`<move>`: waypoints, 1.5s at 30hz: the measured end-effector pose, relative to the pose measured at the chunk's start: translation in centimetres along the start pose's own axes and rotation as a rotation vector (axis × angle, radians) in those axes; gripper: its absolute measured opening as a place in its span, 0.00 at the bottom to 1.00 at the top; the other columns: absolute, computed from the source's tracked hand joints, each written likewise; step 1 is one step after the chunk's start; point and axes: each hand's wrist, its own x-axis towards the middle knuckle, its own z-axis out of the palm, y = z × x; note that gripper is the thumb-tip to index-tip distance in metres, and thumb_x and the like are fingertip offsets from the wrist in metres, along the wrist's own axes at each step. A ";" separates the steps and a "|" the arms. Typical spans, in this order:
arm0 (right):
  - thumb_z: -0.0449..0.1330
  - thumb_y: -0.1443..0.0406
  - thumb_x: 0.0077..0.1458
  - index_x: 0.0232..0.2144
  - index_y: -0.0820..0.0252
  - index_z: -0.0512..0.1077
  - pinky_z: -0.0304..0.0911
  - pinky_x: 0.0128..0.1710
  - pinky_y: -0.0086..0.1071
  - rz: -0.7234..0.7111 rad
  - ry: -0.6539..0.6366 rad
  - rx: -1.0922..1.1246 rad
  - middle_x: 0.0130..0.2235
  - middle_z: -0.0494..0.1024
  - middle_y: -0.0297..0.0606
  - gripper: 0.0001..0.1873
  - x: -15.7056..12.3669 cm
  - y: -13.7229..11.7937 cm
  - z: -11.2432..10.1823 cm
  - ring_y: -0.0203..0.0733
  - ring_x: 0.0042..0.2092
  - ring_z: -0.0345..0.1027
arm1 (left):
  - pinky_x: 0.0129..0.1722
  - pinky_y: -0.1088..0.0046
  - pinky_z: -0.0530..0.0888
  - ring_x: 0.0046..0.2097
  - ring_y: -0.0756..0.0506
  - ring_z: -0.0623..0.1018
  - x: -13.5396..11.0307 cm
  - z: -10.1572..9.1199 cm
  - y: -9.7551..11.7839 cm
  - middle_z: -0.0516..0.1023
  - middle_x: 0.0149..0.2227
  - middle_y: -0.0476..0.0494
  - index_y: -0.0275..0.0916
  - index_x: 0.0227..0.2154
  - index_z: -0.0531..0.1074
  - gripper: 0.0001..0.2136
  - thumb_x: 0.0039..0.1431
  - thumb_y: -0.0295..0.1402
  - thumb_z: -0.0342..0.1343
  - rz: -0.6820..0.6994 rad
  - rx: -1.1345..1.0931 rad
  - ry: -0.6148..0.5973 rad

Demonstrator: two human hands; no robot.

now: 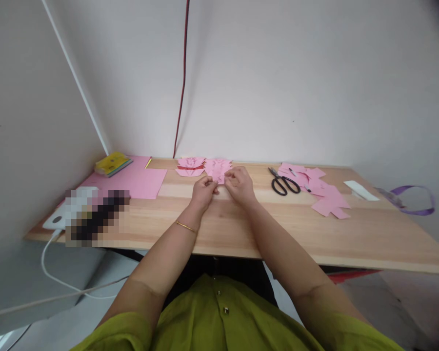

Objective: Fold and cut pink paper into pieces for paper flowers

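Note:
A pink paper cut-out with jagged edges [218, 167] lies near the back of the wooden table, in front of me. At its lower left edge my left hand [204, 191] is closed, the fingertips pinched on the paper. My right hand [240, 184] curls over the lower right edge and also pinches it; part of the cut-out is hidden under these fingers. Just left of it rests a second pink paper piece [190, 172] with a red band across its middle.
Black-handled scissors [284, 184] lie to the right, beside pink paper scraps [329, 197] with markers on them. A white strip [361, 190] is farther right. On the left are pink sheets [149, 183], a yellow packet [113, 163] and a white device [54, 218] with a cable.

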 end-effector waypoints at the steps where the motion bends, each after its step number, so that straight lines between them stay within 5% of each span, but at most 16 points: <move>1: 0.56 0.65 0.51 0.36 0.60 0.70 0.62 0.43 0.38 0.041 0.040 0.022 0.40 0.70 0.44 0.10 0.1 -0.1 0.0 0.43 0.40 0.64 | 0.25 0.77 0.68 0.20 0.54 0.68 0.0 0.0 0.1 0.67 0.16 0.54 0.37 0.22 0.67 0.08 0.44 0.33 0.60 0.000 -0.027 -0.014; 4: 0.59 0.61 0.48 0.44 0.60 0.67 0.63 0.40 0.36 0.224 0.049 0.153 0.41 0.70 0.42 0.19 0.1 0.0 0.1 0.40 0.36 0.64 | 0.27 0.76 0.70 0.21 0.54 0.67 -0.1 0.1 0.4 0.67 0.16 0.54 0.37 0.23 0.68 0.08 0.45 0.35 0.61 0.005 -0.084 -0.065; 8: 0.59 0.57 0.49 0.48 0.59 0.63 0.63 0.34 0.32 0.415 -0.093 0.424 0.33 0.70 0.34 0.24 0.0 0.4 0.5 0.36 0.31 0.63 | 0.27 0.75 0.70 0.22 0.54 0.68 -0.1 0.1 0.3 0.67 0.17 0.54 0.37 0.26 0.69 0.10 0.45 0.36 0.62 -0.004 -0.128 -0.118; 20: 0.59 0.63 0.44 0.42 0.57 0.65 0.61 0.29 0.29 0.429 -0.155 0.509 0.33 0.70 0.32 0.20 -0.2 -0.1 0.6 0.33 0.27 0.62 | 0.28 0.75 0.71 0.23 0.54 0.70 -0.3 0.1 0.0 0.68 0.19 0.53 0.36 0.25 0.68 0.12 0.44 0.37 0.65 -0.063 -0.167 -0.185; 27: 0.59 0.61 0.44 0.42 0.57 0.64 0.64 0.35 0.31 0.474 -0.220 0.618 0.33 0.72 0.33 0.20 -0.1 -0.2 0.6 0.36 0.32 0.66 | 0.28 0.75 0.71 0.22 0.54 0.69 -0.2 0.2 -0.2 0.68 0.20 0.53 0.36 0.25 0.68 0.12 0.43 0.37 0.65 -0.083 -0.170 -0.173; 33: 0.59 0.62 0.44 0.38 0.58 0.67 0.64 0.37 0.32 0.438 -0.191 0.499 0.33 0.72 0.33 0.15 -0.1 0.0 0.4 0.37 0.33 0.66 | 0.28 0.75 0.71 0.22 0.54 0.69 -0.3 0.2 -0.1 0.68 0.19 0.53 0.36 0.25 0.69 0.13 0.44 0.38 0.65 -0.064 -0.130 -0.179; 45: 0.60 0.63 0.38 0.39 0.57 0.62 0.60 0.28 0.29 0.559 -0.232 0.642 0.26 0.69 0.27 0.21 0.1 -1.2 0.1 0.35 0.26 0.63 | 0.30 0.74 0.72 0.23 0.54 0.71 -0.4 0.1 -0.2 0.69 0.19 0.53 0.35 0.23 0.67 0.13 0.42 0.35 0.66 -0.152 -0.243 -0.214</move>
